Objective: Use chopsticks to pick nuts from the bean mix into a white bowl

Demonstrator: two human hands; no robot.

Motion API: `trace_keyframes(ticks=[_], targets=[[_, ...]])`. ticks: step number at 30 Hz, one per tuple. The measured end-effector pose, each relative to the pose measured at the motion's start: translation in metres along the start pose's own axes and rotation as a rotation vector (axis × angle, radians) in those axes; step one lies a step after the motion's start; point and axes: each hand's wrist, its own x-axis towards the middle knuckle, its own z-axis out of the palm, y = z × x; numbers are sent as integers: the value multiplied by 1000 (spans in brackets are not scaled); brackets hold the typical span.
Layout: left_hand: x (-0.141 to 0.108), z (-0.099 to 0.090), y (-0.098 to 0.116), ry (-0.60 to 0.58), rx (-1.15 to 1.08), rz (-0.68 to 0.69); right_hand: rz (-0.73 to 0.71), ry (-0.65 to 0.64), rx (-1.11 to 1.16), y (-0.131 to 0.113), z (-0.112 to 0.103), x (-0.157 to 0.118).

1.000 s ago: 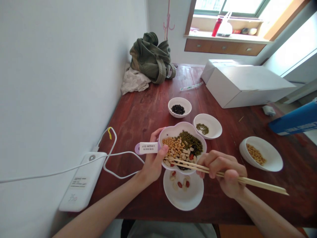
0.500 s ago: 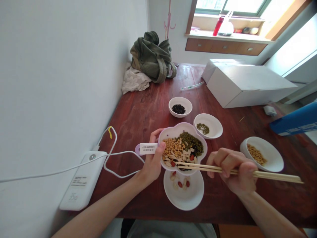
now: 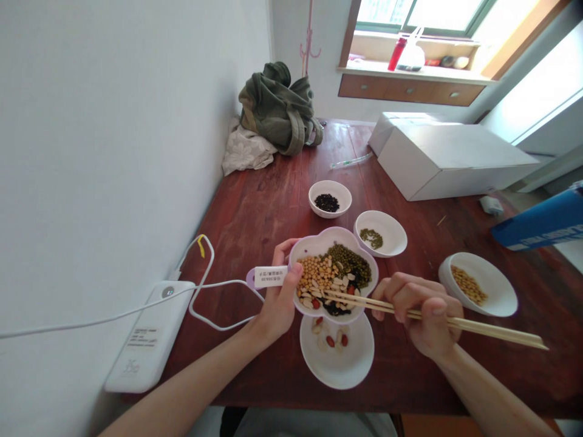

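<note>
My left hand (image 3: 281, 301) is closed on the left side of a flower-shaped bowl (image 3: 374, 262) with a labelled lilac handle. Mixed in it are yellow soybeans (image 3: 314, 270), green mung beans (image 3: 354, 262), dark beans (image 3: 336, 308) and peanuts. My right hand (image 3: 421, 312) grips a pair of wooden chopsticks (image 3: 494, 332), whose tips rest among the peanuts and soybeans. Below the flower-shaped bowl, partly covered by it, a white bowl (image 3: 337, 373) holds several peanuts (image 3: 330, 341). Whether the chopsticks pinch anything is too small to tell.
Around stand white bowls with black beans (image 3: 327, 203), mung beans (image 3: 371, 238) and soybeans (image 3: 469, 285). A white power bank (image 3: 148, 340) with a cable lies left by the wall. Farther back are a green bag (image 3: 277, 109), a white box (image 3: 455, 158) and a blue package (image 3: 537, 221).
The chopstick tips have shifted up slightly within the flower-shaped bowl, toward the soybeans, and the right hand has moved a little left. The left hand keeps its hold on the bowl.
</note>
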Motion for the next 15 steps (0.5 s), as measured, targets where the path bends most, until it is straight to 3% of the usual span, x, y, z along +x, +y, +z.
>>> trace_keyframes(ticks=[4,9,15], targets=[[0,0,0,14,16,7,-22,2,12,-3,0,0],[-1,-1,1,25,17,-19,29,124,49,-11,4,-1],[-1,0,5,17,66,-10,31,167,57,-4,9,-5]])
